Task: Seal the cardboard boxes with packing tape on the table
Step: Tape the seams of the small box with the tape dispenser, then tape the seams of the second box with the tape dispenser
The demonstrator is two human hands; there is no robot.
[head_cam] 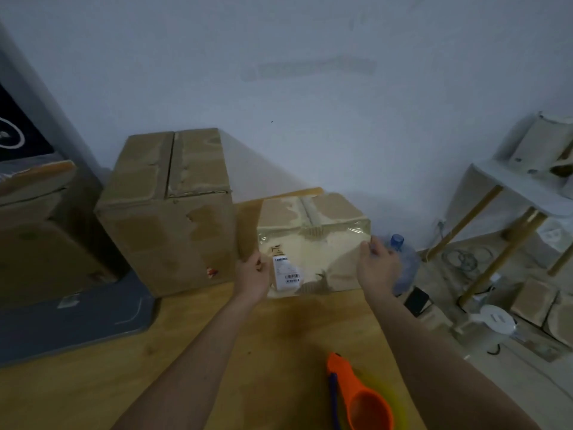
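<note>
The small box (313, 243) is held at the far side of the counter (217, 352), just right of the big box (167, 212); the left hand (252, 276) and right hand (376, 268) are curled on its sides; positioning appears to be in hand; next, the tape dispenser (356, 395), lying near, would need taking up.

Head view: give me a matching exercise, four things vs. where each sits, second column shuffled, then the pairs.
Things:
1. small box
2. large box
3. tape dispenser
4. water bottle

Places:
A. on the floor past the table's right edge, behind the right hand
B. near edge of the table, untouched
C. between the left hand and right hand, gripped at its sides
D. far left of the table, by the wall

Pairs: 1-C, 2-D, 3-B, 4-A
</note>
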